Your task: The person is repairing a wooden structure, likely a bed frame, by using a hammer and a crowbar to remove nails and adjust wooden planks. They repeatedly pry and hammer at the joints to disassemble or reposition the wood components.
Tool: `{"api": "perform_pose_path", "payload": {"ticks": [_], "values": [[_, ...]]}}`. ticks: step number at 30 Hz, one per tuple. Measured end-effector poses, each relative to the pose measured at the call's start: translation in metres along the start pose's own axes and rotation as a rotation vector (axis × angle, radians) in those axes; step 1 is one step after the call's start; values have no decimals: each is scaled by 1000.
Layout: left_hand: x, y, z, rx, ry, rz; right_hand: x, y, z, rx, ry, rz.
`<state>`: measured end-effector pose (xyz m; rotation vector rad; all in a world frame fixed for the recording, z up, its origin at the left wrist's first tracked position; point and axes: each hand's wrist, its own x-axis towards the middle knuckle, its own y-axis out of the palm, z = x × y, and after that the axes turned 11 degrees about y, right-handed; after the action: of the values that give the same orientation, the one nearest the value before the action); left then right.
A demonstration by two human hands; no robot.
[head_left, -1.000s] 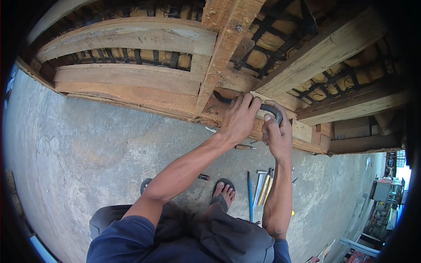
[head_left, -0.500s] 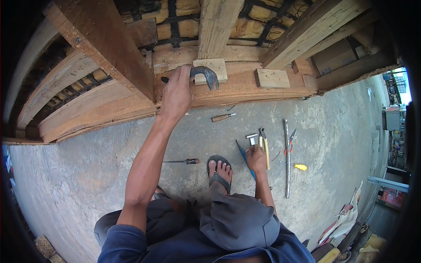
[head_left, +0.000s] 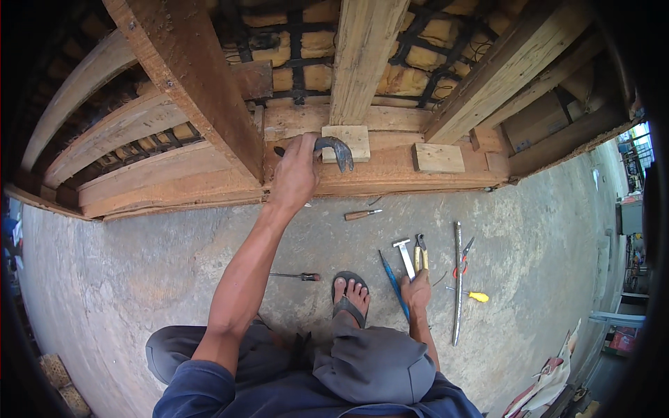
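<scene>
Concrete floor (head_left: pixel 174 244), grey and worn, spreads below the left fingers, and beyond them stands a bare wooden frame (head_left: pixel 394 174) with black webbing (head_left: pixel 296 63) crossing yellowish padding. The left hand (head_left: pixel 294 175) has its fingers wrapped round a dark pry bar (head_left: pixel 343 151); the hooked claw sticks out to the right of the knuckles, in front of a pale wooden block (head_left: pixel 361 139), and I cannot tell whether it touches. A second block (head_left: pixel 437 157) sits on the rail farther right of those fingers.

Lower down, the right hand (head_left: pixel 418 291) is closed on the shaft of a silver hammer (head_left: pixel 405 256), its head pointing away beyond the fingers. Pliers (head_left: pixel 424 261) with yellow handles lie just beside it; whether the fingers touch them is unclear. Left of the right fingers is a blue tool (head_left: pixel 394 280); to their right come red-handled scissors (head_left: pixel 465 263), a long metal rod (head_left: pixel 458 279) and a yellow screwdriver (head_left: pixel 477 297). Between the two hands, near the frame, lies a wooden-handled tool (head_left: pixel 359 216).
</scene>
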<state>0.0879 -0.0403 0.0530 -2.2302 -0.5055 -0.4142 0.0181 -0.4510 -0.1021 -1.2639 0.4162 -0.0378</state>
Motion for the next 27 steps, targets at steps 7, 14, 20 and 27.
{"api": "perform_pose_path", "payload": {"ticks": [7, 14, 20, 27], "values": [[-2, -5, 4, 15, 0, -16, -34, -130, 120, 595, -63, 292], [5, -3, -3, 1, 34, -13, -62, -145, 212, 1141, -794, -130], [5, -10, 8, -5, -2, 17, -68, -182, 212, 1165, -581, 205], [12, -6, 1, -23, -7, 38, -49, -110, 210, 496, -630, 46]]}}
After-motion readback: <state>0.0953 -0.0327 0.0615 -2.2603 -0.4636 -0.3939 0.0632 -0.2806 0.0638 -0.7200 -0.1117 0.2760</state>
